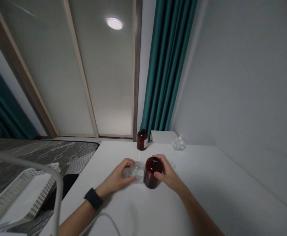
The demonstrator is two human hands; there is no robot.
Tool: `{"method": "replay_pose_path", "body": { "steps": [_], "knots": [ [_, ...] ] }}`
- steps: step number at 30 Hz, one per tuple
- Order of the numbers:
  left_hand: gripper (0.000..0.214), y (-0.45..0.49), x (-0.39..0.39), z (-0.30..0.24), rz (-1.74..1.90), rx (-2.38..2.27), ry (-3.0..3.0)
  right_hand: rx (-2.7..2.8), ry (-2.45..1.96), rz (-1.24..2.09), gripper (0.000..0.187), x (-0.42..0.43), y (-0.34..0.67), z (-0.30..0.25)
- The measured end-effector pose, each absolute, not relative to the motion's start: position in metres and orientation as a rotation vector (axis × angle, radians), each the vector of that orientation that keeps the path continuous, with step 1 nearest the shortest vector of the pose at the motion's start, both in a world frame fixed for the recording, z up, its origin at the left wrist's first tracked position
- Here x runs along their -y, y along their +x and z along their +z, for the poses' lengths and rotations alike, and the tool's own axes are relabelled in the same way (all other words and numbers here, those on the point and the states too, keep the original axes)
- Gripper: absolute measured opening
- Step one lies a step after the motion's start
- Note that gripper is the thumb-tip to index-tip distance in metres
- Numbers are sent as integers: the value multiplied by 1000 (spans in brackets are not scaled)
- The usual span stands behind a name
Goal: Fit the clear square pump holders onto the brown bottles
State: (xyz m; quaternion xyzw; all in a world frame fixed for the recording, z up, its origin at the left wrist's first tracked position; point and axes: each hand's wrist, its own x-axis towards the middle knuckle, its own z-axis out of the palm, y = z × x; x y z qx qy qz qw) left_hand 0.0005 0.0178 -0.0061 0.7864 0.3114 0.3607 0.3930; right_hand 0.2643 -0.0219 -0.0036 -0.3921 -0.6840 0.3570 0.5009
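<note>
My left hand [125,173], with a dark watch on its wrist, curls around a clear, square-bodied bottle [139,171] that seems to lie on its side on the white table [124,209]. Beside it, my right hand [166,175] wraps around a dark reddish-brown bottle [151,178]. That bottle stands upright and has an uncapped neck on top. The two bottles are side by side, touching or nearly so. Something small and clear [172,164] shows just behind my right hand; its kind is hard to make out.
A capped brown bottle [142,140] with a white label stands at the table's back edge. Right of it is a clear pump bottle [178,143]. A white perforated basket [23,190] sits at the lower left. A pale curved tube [59,193] crosses the near left. A wall [251,98] bounds the right.
</note>
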Motion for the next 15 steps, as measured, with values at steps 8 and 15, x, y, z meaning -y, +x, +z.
{"method": "replay_pose_path", "body": {
  "steps": [8,15],
  "knots": [
    [32,1,-20,-9,912,-805,2032,1514,-919,941,95,22,253,-16],
    [34,0,-23,-14,921,-771,2043,1372,-959,962,113,18,242,-32]
  ]
}}
